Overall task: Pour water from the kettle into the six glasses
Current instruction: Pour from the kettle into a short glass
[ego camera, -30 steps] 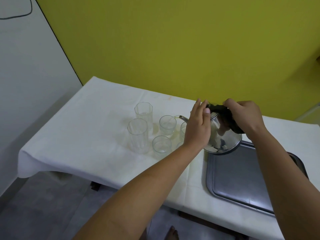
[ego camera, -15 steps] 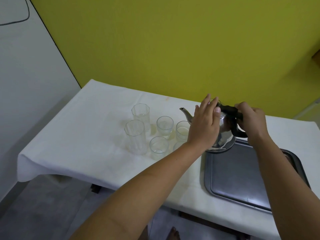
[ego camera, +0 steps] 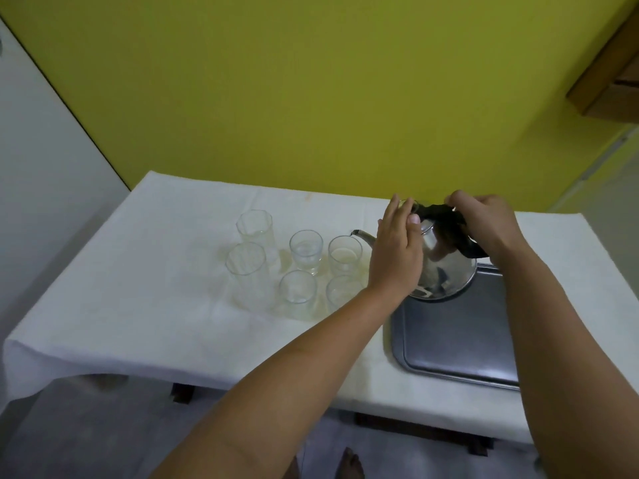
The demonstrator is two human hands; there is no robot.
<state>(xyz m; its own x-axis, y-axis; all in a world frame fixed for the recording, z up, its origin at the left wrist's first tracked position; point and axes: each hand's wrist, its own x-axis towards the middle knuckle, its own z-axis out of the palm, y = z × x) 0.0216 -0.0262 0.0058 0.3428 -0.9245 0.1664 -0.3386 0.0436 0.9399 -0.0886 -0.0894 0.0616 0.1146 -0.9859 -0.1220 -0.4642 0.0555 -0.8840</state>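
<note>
A shiny steel kettle (ego camera: 444, 271) with a black handle hangs tilted left over the tray's far-left corner. Its spout (ego camera: 363, 236) points at the far right glass (ego camera: 344, 259), which holds water. My right hand (ego camera: 484, 219) grips the black handle. My left hand (ego camera: 396, 257) lies flat against the kettle's left side and lid. Several clear glasses stand in a cluster left of the kettle: two tall ones (ego camera: 249, 271) at the left and small ones (ego camera: 306, 252) beside them. My left forearm partly hides the near right glass (ego camera: 342, 293).
A grey metal tray (ego camera: 456, 344) lies on the right of the white-clothed table (ego camera: 138, 305). A yellow wall rises behind the table. A wooden cabinet (ego camera: 615, 74) hangs at the upper right. Bare toes (ego camera: 349, 466) show on the floor below.
The kettle has swung back from a steep tilt over the glasses to a more upright hold, and both hands have drifted slightly right with it. The view has shifted a little.
</note>
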